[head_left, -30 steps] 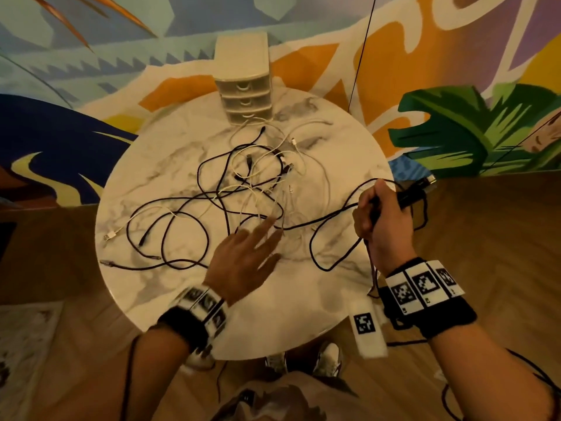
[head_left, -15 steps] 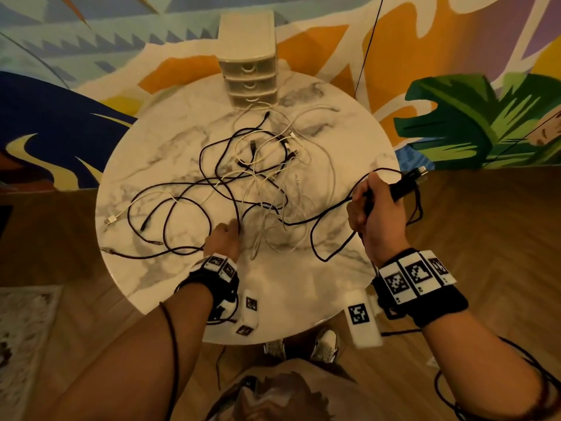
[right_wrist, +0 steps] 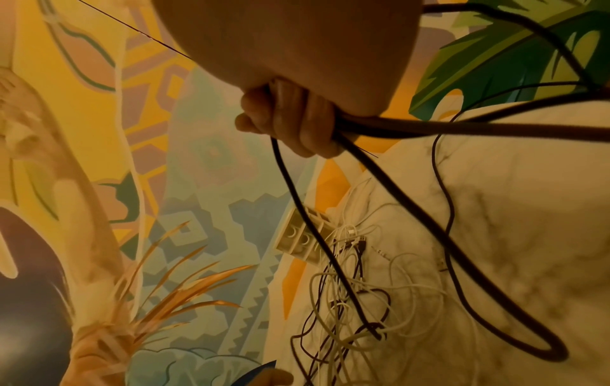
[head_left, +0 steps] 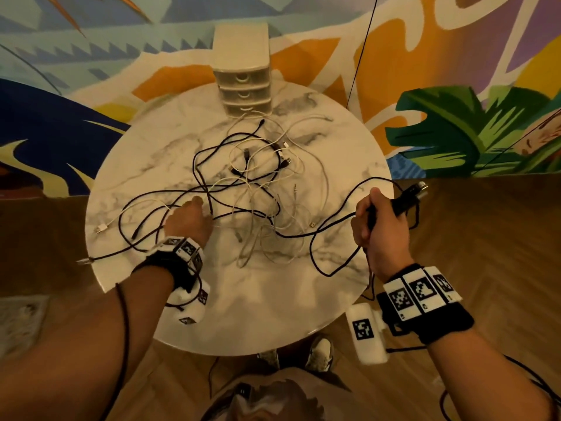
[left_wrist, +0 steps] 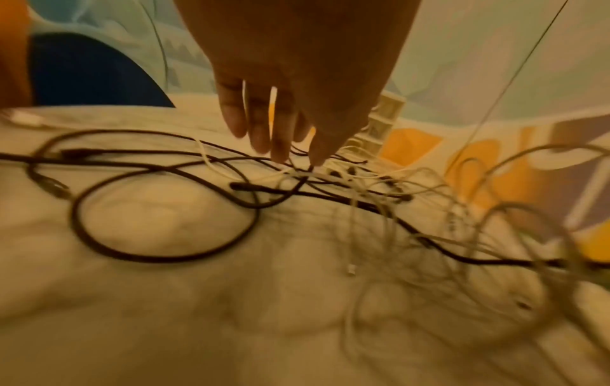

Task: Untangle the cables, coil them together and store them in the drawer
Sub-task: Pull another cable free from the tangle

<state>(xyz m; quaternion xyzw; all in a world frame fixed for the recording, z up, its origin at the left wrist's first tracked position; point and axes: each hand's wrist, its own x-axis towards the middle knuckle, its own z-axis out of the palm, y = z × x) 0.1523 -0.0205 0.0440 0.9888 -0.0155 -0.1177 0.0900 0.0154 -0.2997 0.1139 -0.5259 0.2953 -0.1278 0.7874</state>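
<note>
A tangle of black and white cables [head_left: 258, 177] lies spread over the round marble table [head_left: 258, 305]. My left hand [head_left: 194, 208] reaches down on the tangle's left side. In the left wrist view its straight fingers [left_wrist: 280, 146] touch black and white strands [left_wrist: 363, 188] with their tips. My right hand [head_left: 373, 214] is at the table's right edge and grips a thick black cable [right_wrist: 462, 130] in its fist [right_wrist: 290, 122]. The cable's plug end [head_left: 408, 200] sticks out past the thumb. A small cream drawer unit [head_left: 243, 77] with three drawers pushed in stands at the table's far edge.
A white plug [head_left: 100, 229] lies near the table's left rim. One black loop [left_wrist: 158, 258] lies flat left of the tangle. Wooden floor surrounds the table, with a painted wall behind. My shoes [head_left: 318, 350] stand under the near edge.
My left hand has moved left and forward and has come down with its fingertips on the cables. The right hand has kept its grip on the black cable and barely shifted.
</note>
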